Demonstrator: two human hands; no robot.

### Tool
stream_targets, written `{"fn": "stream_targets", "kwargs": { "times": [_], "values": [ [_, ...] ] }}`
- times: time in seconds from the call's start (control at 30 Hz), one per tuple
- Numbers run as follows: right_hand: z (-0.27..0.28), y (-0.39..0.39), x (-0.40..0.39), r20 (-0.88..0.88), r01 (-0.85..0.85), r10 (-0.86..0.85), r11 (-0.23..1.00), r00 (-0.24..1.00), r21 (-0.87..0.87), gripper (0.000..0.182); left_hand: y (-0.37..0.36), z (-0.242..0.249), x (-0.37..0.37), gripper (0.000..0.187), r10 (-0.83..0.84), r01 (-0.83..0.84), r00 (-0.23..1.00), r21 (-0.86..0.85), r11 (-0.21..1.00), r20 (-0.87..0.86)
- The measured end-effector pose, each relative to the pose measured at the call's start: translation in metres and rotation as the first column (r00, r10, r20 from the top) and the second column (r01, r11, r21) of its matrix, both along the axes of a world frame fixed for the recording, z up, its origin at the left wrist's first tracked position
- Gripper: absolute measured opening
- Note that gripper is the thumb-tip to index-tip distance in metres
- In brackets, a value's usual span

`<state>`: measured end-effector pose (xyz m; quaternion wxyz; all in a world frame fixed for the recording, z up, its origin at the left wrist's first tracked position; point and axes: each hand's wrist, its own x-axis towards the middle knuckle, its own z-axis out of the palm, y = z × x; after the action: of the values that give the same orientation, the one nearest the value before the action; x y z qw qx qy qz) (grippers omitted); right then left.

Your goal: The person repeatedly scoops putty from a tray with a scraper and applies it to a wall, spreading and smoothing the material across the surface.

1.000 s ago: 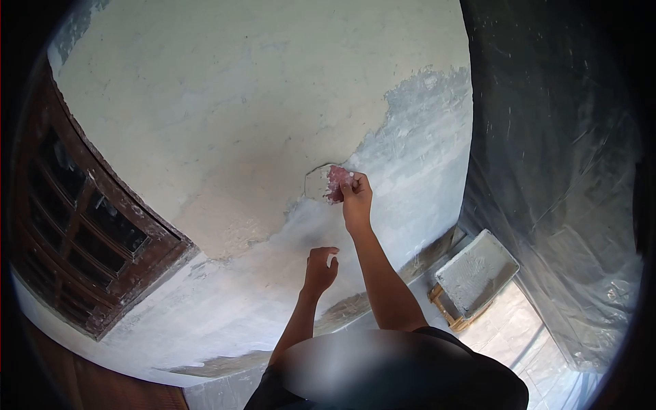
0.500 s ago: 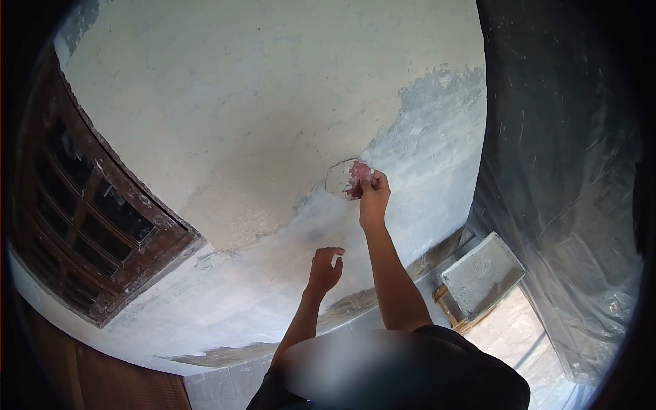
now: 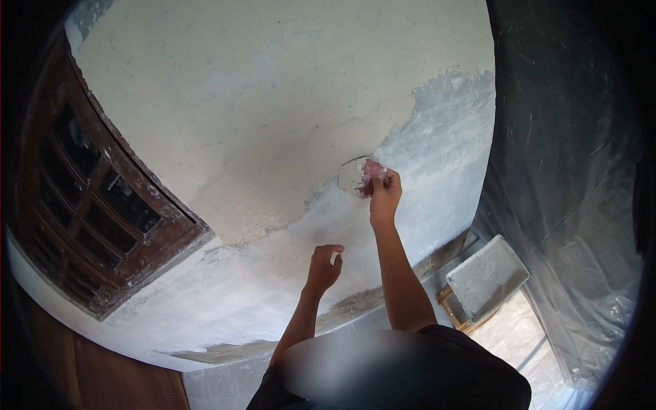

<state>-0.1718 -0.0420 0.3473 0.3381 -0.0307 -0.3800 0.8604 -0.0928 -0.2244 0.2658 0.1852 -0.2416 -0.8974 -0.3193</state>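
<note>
My right hand [image 3: 387, 195] is closed around the near edge of a flat reddish putty scraper [image 3: 371, 178], its left part coated in pale filler. The scraper lies against or very close to the wall [image 3: 260, 137], where the cream paint meets a whitish skim-coated band; contact cannot be made out exactly. Lower and to the left, my left hand [image 3: 324, 268] hovers in front of the whitish band with curved fingers and the thumb apart, holding nothing.
A brown wooden window [image 3: 102, 205] with dark panes is on the left. At lower right, a plaster-smeared tray [image 3: 486, 277] rests on a wooden support [image 3: 449, 307]. Clear plastic sheeting [image 3: 567, 225] hangs along the right side. Pale floor [image 3: 512, 335] shows beneath the tray.
The view has shifted slightly, so the wall and window sit a little farther right. My right hand and the scraper appear slightly to the right; my left hand is nearly unchanged.
</note>
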Motion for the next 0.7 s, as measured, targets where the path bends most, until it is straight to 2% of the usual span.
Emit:
{"fn": "stream_targets", "kwargs": {
  "times": [0.1,0.17,0.23,0.3,0.37,0.43,0.5,0.57,0.63,0.7],
  "values": [
    [0.002,0.01,0.009,0.007,0.055,-0.054,0.995,0.998,-0.084,0.015,-0.001,0.002,-0.004,0.021,0.003,-0.003,1.0,0.027,1.0,0.002],
    [0.009,-0.003,0.014,-0.106,-0.08,0.083,0.996,0.991,0.034,0.013,0.0,0.002,-0.009,0.022,0.001,-0.002,1.0,0.028,1.0,0.012],
    [0.017,-0.019,0.016,-0.029,-0.088,0.1,0.96,0.995,0.267,0.016,0.004,0.007,-0.015,0.023,-0.011,0.012,0.999,0.026,1.0,-0.045],
    [0.009,-0.023,0.002,-0.067,-0.01,0.031,0.956,0.997,0.294,0.018,0.006,0.01,-0.019,0.024,-0.012,0.014,0.998,0.028,1.0,-0.069],
    [0.0,-0.011,0.001,-0.019,0.038,-0.037,0.998,0.999,0.054,0.013,0.004,0.013,-0.019,0.026,-0.002,0.006,0.995,0.037,0.999,-0.098],
    [-0.004,0.005,0.006,0.049,0.113,-0.107,0.985,0.993,-0.132,0.009,0.002,0.017,-0.02,0.029,0.005,0.001,0.993,0.051,0.999,-0.118],
    [-0.005,0.009,0.011,0.019,0.07,-0.068,0.979,0.998,-0.194,0.012,0.001,0.019,-0.023,0.029,-0.011,0.018,0.994,0.069,0.997,-0.112],
    [-0.002,0.0,0.01,-0.053,-0.045,0.046,0.999,0.998,0.006,0.013,0.005,0.021,-0.027,0.03,-0.031,0.039,0.995,0.081,0.996,-0.1],
    [0.009,-0.015,0.007,-0.068,-0.106,0.123,0.972,0.99,0.21,0.014,0.015,0.035,-0.027,0.029,-0.046,0.047,0.999,0.131,0.99,-0.007],
    [0.011,-0.016,0.001,-0.004,-0.091,0.096,0.955,0.995,0.284,0.014,0.018,0.04,-0.029,0.029,-0.052,0.055,0.998,0.121,0.991,-0.026]
  ]
}}
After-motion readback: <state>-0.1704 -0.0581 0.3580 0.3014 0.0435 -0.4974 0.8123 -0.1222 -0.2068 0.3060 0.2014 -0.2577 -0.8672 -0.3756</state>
